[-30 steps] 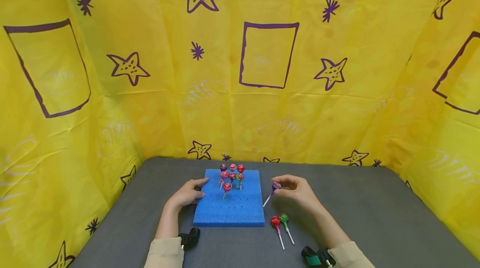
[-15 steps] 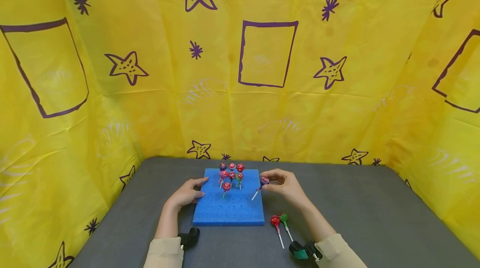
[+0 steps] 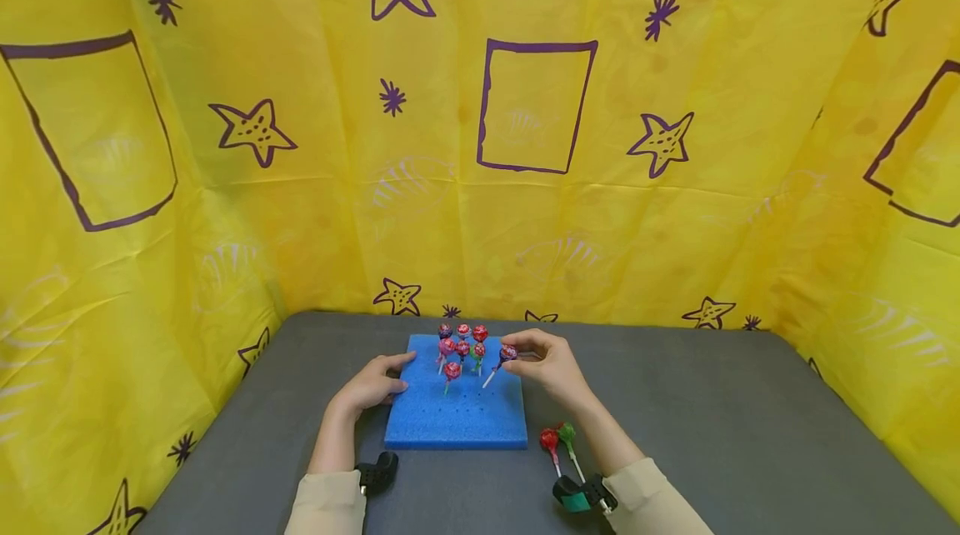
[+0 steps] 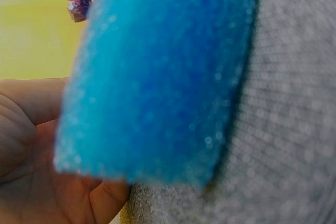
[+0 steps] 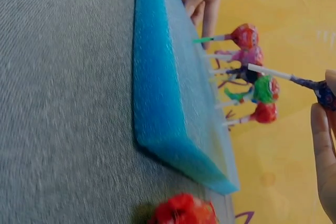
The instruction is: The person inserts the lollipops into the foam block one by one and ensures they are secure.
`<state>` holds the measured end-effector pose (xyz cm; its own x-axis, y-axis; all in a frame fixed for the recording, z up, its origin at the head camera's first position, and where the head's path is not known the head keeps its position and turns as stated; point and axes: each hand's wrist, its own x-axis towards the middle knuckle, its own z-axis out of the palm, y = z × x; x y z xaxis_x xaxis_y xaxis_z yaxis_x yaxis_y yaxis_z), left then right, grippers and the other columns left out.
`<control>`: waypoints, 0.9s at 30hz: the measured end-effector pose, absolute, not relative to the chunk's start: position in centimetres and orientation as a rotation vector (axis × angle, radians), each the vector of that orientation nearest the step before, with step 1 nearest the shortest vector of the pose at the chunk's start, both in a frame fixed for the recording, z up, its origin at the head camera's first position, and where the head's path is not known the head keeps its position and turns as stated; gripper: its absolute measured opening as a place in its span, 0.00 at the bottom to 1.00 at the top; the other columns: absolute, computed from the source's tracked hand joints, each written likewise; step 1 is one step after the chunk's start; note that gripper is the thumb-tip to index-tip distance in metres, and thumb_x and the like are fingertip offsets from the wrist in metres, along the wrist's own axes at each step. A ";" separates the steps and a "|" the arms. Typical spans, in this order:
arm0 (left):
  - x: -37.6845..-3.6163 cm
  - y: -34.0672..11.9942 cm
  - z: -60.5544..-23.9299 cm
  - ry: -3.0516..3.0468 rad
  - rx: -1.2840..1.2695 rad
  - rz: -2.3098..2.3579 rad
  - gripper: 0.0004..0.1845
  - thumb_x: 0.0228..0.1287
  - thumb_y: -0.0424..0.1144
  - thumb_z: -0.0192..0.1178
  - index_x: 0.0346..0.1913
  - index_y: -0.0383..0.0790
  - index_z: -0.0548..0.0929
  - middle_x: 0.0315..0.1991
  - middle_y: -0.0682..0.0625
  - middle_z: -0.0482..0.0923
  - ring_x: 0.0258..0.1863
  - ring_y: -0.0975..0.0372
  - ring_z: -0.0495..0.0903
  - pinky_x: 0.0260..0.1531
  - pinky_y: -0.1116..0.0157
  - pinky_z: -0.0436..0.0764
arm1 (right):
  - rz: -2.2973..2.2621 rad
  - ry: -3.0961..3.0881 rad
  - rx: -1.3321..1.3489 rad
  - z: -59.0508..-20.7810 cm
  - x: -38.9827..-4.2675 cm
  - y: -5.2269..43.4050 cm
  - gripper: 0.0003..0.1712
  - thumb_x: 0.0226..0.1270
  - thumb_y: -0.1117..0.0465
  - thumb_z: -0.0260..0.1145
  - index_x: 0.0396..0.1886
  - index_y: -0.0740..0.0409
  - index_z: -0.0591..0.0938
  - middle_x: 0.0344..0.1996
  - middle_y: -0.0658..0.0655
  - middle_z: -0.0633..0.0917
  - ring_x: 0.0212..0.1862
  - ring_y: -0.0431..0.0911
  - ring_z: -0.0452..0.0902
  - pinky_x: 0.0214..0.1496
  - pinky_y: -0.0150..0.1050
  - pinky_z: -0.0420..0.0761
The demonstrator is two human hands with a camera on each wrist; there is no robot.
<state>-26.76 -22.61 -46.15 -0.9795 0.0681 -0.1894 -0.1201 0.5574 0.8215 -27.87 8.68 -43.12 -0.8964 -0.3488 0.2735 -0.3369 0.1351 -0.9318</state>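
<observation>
As seen from the head camera, a lollipop [image 3: 505, 355] is pinched at its wrapped head by the curled fingers of the right hand [image 3: 546, 364], and it is held tilted above the far right part of a blue foam block [image 3: 456, 414], its white stick slanting down toward the foam. The left hand [image 3: 372, 385] is laid against the block's left edge with relaxed fingers. Seven lollipops [image 3: 462, 347] are stood in the foam's far rows, and two more [image 3: 558, 440] are laid on the grey table [image 3: 712, 427] just right of the block. In the left wrist view, the foam's edge [image 4: 157, 77] is touched by the palm [image 4: 31, 156]. In the right wrist view, the held lollipop's stick [image 5: 270, 71] is seen just clear of the foam [image 5: 157, 87], among the standing ones [image 5: 247, 56].
</observation>
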 end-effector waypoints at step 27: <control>-26.6 -22.6 -45.9 2.589 -0.064 1.378 0.30 0.64 0.29 0.58 0.70 0.40 0.71 0.62 0.32 0.67 0.56 0.45 0.71 0.50 0.50 0.83 | -1.925 2.358 -0.737 -44.5 -27.8 4.9 0.18 0.55 0.70 0.73 0.48 0.61 0.86 0.50 0.64 0.85 0.51 0.52 0.84 0.51 0.34 0.85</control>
